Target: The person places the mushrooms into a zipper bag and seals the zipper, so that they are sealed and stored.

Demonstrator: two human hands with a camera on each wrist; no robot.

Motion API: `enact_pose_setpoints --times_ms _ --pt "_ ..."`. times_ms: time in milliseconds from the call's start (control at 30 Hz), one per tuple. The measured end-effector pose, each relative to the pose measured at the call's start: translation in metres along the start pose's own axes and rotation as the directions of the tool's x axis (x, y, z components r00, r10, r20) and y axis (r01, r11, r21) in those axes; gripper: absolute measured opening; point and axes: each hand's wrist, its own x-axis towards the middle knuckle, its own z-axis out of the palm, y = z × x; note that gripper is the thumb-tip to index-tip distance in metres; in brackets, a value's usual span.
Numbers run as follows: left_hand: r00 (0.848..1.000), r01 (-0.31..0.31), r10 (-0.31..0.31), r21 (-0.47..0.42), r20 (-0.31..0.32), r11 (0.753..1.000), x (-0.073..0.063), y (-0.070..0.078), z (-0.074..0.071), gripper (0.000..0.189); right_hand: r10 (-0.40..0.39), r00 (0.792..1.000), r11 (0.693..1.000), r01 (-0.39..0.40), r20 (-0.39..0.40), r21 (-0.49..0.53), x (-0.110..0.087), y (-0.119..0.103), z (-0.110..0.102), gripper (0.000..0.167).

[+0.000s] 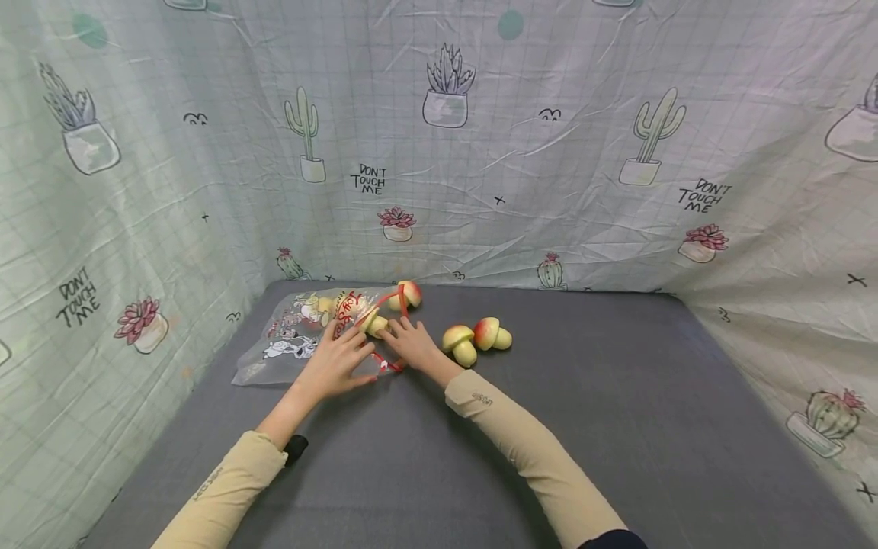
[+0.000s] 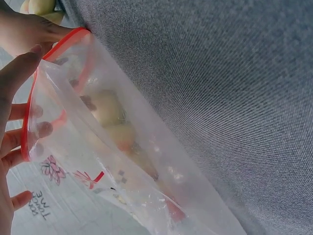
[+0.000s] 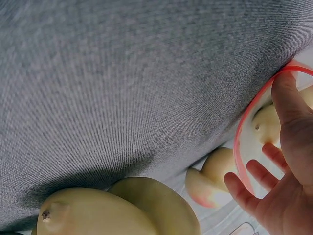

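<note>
Spreading left hand (image 1: 338, 362): straight fingers out, over the five o'clock side of the clear bag (image 1: 274, 367), tips past the red rim (image 2: 63, 44), grip loose
Right hand (image 1: 416, 347): right there at three o'clock on the bag, thumb touching that rim, fingers relaxed, grip loose too
Bag: lying flat at ten o'clock on the grey table (image 1: 617, 427), mouth facing three, red lettering and cartoons across it
Mushrooms: oh, several show through the plastic, with one mushroom (image 1: 377, 327) just beside the right fingertips
Outside: a red-capped mushroom (image 1: 413, 293) by the rim, twelve o'clock from the right hand
Pair: one mushroom (image 1: 465, 352) close beside another mushroom (image 1: 487, 334), three o'clock from the right hand
Curtain (image 1: 480, 229): potted cacti, up at twelve
</note>
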Motion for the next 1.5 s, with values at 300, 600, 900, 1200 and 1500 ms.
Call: enact_pose_setpoints --times_ms 300,600,900,1200,1500 --pt "1.0 -0.003 0.003 0.006 -0.016 1.0 -0.001 0.0 -0.002 0.045 0.001 0.999 0.999 0.001 0.041 -0.05 0.003 0.0 -0.003 0.077" --pt "0.999 0.002 -0.002 -0.001 -0.04 1.0 -0.003 0.001 -0.004 0.045 0.009 0.995 0.998 -0.003 0.097 -0.063 0.009 -0.001 -0.008 0.083" --pt "0.999 0.006 -0.005 0.008 -0.033 1.0 -0.004 0.001 -0.005 0.046 0.016 0.991 0.996 -0.005 0.131 -0.085 0.012 0.001 -0.01 0.086" --pt "1.0 -0.013 0.014 0.022 -0.016 1.0 -0.006 0.004 -0.004 0.047 -0.03 0.995 0.999 0.026 0.096 0.036 0.011 0.008 0.001 0.079" --pt "1.0 -0.004 0.004 0.016 0.006 1.0 -0.008 0.007 -0.002 0.046 -0.05 0.999 0.995 0.049 0.017 0.086 0.001 0.012 0.002 0.071"
